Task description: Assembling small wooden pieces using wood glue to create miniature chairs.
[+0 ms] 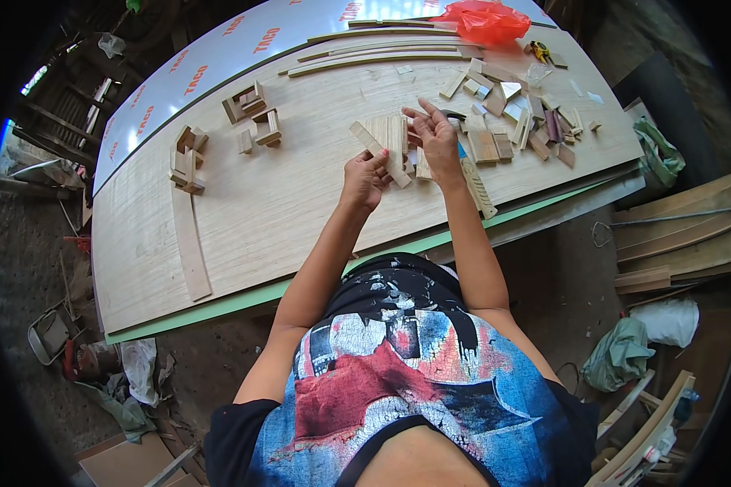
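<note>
My left hand (364, 178) grips a narrow wooden strip (375, 148) that slants across a small bundle of flat wood pieces (391, 131) on the plywood sheet (284, 195). My right hand (435, 136) is at the right side of that bundle, fingers spread and partly curled, touching the pieces. A ridged wooden strip (478, 188) lies just right of my right forearm. Whether the right hand actually holds a piece is hidden by its fingers.
A heap of small wood offcuts (512, 114) lies right of my hands. More blocks sit at the left (187, 158) and centre-left (256, 114). Long curved strips (382, 53) and a red plastic bag (483, 20) lie at the far edge. A long strip (191, 243) lies left.
</note>
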Demonstrator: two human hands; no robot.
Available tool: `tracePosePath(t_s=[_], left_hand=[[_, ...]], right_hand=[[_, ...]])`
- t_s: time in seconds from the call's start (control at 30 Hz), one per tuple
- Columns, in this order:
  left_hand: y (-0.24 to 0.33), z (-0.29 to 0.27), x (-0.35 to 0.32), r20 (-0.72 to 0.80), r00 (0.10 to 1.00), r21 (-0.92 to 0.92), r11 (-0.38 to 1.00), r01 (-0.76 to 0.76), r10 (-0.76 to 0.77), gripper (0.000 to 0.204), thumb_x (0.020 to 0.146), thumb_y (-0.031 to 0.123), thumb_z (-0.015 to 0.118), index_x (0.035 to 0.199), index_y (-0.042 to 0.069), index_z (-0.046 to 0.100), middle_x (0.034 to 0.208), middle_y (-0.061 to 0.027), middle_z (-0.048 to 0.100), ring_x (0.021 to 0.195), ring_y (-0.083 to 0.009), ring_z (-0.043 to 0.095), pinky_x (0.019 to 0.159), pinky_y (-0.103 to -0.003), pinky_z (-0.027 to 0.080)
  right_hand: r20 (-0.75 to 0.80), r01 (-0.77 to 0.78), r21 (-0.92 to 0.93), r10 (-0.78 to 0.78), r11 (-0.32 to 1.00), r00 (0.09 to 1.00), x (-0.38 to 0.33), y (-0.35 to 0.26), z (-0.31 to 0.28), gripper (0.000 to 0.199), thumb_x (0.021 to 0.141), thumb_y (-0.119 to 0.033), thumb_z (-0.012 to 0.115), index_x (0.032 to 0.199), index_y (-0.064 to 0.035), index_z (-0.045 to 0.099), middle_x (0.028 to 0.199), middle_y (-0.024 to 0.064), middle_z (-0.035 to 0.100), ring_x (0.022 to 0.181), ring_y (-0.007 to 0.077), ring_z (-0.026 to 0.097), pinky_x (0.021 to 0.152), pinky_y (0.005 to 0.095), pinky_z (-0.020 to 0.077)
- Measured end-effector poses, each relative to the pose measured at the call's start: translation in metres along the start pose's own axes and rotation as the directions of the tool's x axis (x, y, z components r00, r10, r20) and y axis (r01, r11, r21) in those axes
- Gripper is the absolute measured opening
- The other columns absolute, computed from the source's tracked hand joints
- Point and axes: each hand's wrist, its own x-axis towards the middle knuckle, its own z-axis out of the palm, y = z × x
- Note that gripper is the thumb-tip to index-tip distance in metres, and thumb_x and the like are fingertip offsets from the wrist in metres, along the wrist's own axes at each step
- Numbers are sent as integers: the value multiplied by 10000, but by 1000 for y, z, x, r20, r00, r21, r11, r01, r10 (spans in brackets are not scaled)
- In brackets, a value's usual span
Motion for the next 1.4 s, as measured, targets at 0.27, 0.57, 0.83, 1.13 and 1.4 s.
tracePosePath(t_s=[0.27,0.57,0.83,1.13,1.4], left_hand=[[-3,-2,2,30,996,-23,996,83,-82,347,854,139,479,1117,-71,394,969,-200,565,849,-266,598,766,-359,500],[-2,-3,1,49,991,-35,991,129,-127,356,857,146,473,1129,-69,390,973,-205,563,855,-265,595,778,-358,492],[-6,0,2,5,998,-56,996,70,-70,335,842,124,503,1116,-44,407,968,-172,567,855,-261,589,777,-371,492],[-7,5,-2,-90,995,-99,993,-62,53,215,801,53,563,1005,33,501,908,-52,576,793,-167,574,669,-311,474],[-10,8,-5,-116,987,-41,992,-117,112,193,789,44,576,973,26,522,904,-48,562,814,-160,546,681,-324,465]], right_hand=[[107,-36,-22,38,999,994,2,1,-8,429,858,-6,431,1266,3,299,1097,125,544,872,140,580,708,236,500],[155,-50,-9,51,999,987,4,1,-16,473,824,14,493,1260,5,310,1059,131,562,860,135,580,717,235,500],[1,-81,-29,81,996,997,-2,3,-15,533,815,-93,563,1266,14,299,980,120,589,811,135,591,674,257,514],[33,-195,-215,207,957,978,-8,-9,-5,581,734,-84,658,1204,76,357,867,157,605,690,160,605,577,252,524],[-28,-219,-207,218,953,975,-10,-8,0,569,709,-7,651,1194,78,367,861,156,604,682,164,603,578,256,524]])
